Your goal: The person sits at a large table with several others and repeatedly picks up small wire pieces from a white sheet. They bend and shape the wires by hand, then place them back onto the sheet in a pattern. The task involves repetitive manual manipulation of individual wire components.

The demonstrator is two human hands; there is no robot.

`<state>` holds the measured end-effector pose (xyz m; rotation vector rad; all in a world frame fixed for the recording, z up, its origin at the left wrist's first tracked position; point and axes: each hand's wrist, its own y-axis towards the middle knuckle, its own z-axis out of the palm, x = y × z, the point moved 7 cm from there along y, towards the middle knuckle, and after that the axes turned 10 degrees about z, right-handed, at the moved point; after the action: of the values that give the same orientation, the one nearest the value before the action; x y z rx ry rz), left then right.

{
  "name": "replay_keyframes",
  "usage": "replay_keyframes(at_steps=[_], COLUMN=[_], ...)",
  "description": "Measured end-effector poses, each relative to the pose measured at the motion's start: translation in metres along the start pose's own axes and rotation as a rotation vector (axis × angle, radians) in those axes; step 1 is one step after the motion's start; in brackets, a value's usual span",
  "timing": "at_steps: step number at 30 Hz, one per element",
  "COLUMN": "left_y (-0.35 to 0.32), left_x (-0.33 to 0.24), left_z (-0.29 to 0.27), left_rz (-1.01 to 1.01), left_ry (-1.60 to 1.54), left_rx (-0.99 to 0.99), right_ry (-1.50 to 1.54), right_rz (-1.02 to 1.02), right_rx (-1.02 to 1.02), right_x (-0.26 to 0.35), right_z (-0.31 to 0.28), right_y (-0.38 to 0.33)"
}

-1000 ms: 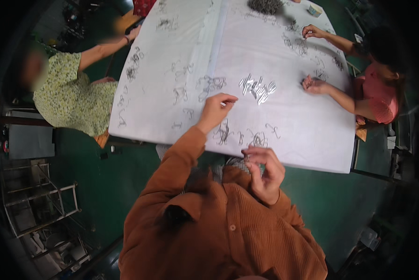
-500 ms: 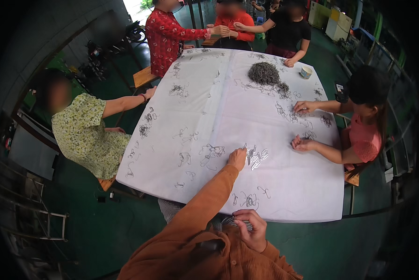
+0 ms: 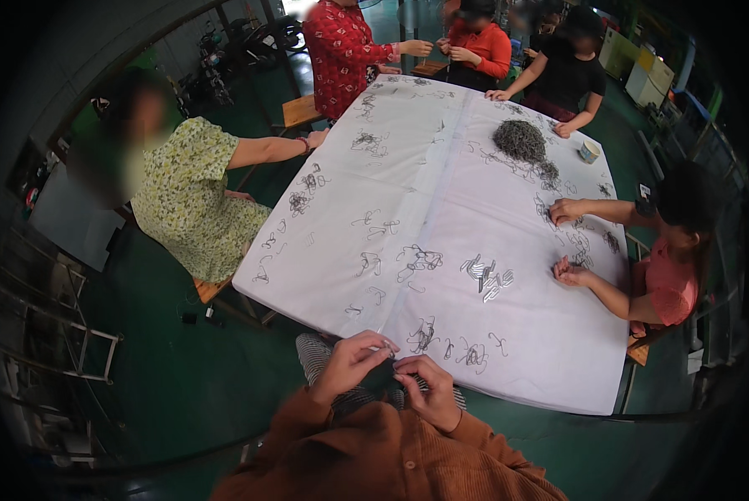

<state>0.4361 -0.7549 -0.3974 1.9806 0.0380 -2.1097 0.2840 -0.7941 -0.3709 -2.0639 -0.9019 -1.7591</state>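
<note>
Over the near table edge, my left hand [image 3: 349, 366] and my right hand [image 3: 429, 391] are close together. Fingers and thumb are pinched on each. A small shiny bit shows at the left fingertips, too small to name. What the right fingers hold is hidden. Just beyond lie loose bent wire hooks [image 3: 423, 336], with another tangle of hooks [image 3: 475, 357] to the right. Farther in, a cluster of bright silver metal strips [image 3: 489, 279] rests on the white table cover [image 3: 525, 334]. More wire hooks [image 3: 420, 262] lie left of those strips.
A large heap of dark wire hooks [image 3: 519, 140] stands at the far right, with a small tub [image 3: 589, 152] nearby. Several people sit or stand around the table, among them a person in pink [image 3: 673, 271] and a person in a floral top [image 3: 187, 196].
My left hand has drawn back from the silver strips to meet my right hand at the near edge. The view has shifted, so the table sits farther right. Far-side people's hands have parted.
</note>
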Motion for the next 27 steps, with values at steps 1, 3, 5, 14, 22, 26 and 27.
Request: replay_keyframes(at_steps=[1, 3, 5, 14, 22, 26, 27], left_y=[-0.013, -0.027, -0.040, -0.030, -0.046, -0.041, -0.040], left_x=[0.002, -0.001, -0.012, -0.043, -0.031, -0.023, -0.021], left_z=[-0.005, -0.009, -0.010, -0.015, -0.014, -0.019, -0.020], left_rz=[0.007, -0.005, -0.063, -0.012, 0.217, 0.249, 0.243], left_ry=[-0.033, -0.025, 0.066, 0.328, 0.435, 0.472, 0.478], left_rx=[-0.032, -0.091, -0.147, -0.165, -0.274, -0.296, -0.298], right_ry=[0.002, 0.000, -0.010, -0.096, -0.045, -0.137, -0.206], right_rz=[-0.016, -0.046, -0.039, -0.075, -0.052, 0.046, 0.072], right_rx=[0.015, 0.034, 0.063, 0.068, 0.137, 0.020, -0.016], right_x=[-0.002, -0.005, -0.005, -0.007, -0.025, -0.084, -0.114], right_z=[0.007, 0.017, 0.024, 0.031, 0.034, 0.019, 0.020], right_y=[0.001, 0.005, 0.008, 0.018, 0.016, 0.068, 0.089])
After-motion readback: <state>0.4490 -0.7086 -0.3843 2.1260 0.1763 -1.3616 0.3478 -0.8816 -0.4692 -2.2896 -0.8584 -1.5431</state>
